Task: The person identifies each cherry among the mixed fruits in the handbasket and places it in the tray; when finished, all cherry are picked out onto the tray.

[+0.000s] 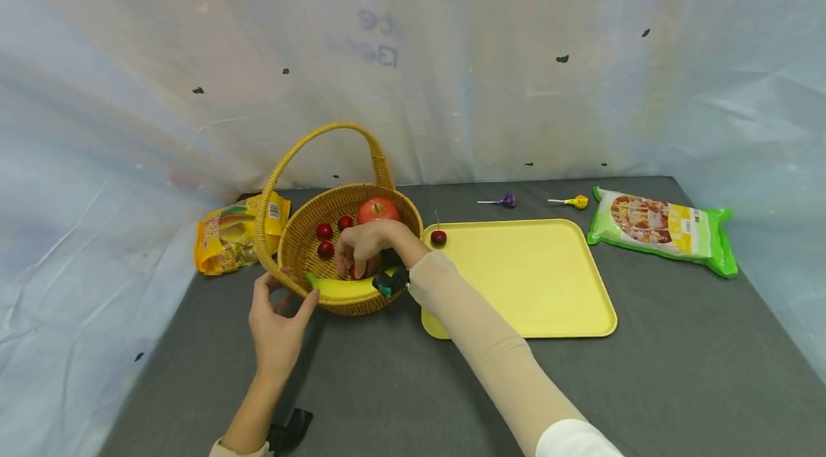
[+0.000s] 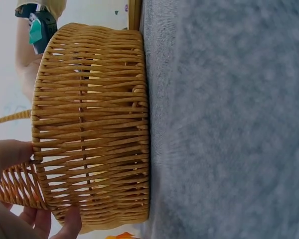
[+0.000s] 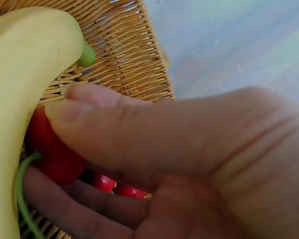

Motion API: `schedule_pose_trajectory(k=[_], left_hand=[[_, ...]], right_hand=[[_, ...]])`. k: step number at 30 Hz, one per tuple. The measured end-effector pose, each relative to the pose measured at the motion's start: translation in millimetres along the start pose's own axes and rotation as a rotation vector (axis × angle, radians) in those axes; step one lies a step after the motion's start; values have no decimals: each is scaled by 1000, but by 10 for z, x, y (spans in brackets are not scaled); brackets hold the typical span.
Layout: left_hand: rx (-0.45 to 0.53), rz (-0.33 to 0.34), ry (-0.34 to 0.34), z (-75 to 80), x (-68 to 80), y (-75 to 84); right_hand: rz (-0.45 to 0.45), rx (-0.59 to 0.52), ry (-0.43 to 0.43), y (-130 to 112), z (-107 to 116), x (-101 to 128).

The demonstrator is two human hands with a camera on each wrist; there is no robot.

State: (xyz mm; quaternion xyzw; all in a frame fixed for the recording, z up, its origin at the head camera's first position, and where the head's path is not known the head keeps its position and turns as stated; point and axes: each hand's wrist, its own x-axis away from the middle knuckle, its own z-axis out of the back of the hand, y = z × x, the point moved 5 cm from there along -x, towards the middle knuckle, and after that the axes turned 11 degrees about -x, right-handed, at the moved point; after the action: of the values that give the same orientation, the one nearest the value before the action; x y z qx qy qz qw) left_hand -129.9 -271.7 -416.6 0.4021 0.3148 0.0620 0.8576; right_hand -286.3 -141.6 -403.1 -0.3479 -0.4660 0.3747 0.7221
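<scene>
- The right hand reaches down into the wicker basket; in the right wrist view its thumb and fingers pinch a red cherry with a green stem.
- That cherry lies right against the banana, which stretches left to right along the basket's near wall, its green tip toward the left hand.
- The left hand grips the basket's near rim from outside, thumb over the weave, and touches no fruit.
- So the right hand is the one on the cherry; the left only holds the basket on the tabletop.
- The yellow tray lies just right of the basket, with another cherry at its near-left corner.
</scene>
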Motion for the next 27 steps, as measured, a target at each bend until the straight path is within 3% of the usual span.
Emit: schedule_pose_trajectory(k=[5, 8, 12, 15, 17, 21, 27], left_hand=[[-14, 0, 2, 42, 10, 213], [-16, -10, -5, 60, 14, 318], [-16, -20, -9, 24, 9, 241], [-11, -20, -1, -8, 2, 114], [-2, -22, 4, -20, -1, 46], [24, -30, 5, -23, 1, 1], [8, -31, 18, 4, 5, 53]], right_hand=[[156, 1, 34, -104, 64, 112], [283, -19, 82, -162, 188, 300], [435, -67, 180, -115, 405, 723], [502, -163, 251, 67, 550, 1089], [504, -230, 309, 257, 638, 1305], [397, -322, 463, 736, 777, 1633], [257, -410, 628, 1329, 832, 1844]])
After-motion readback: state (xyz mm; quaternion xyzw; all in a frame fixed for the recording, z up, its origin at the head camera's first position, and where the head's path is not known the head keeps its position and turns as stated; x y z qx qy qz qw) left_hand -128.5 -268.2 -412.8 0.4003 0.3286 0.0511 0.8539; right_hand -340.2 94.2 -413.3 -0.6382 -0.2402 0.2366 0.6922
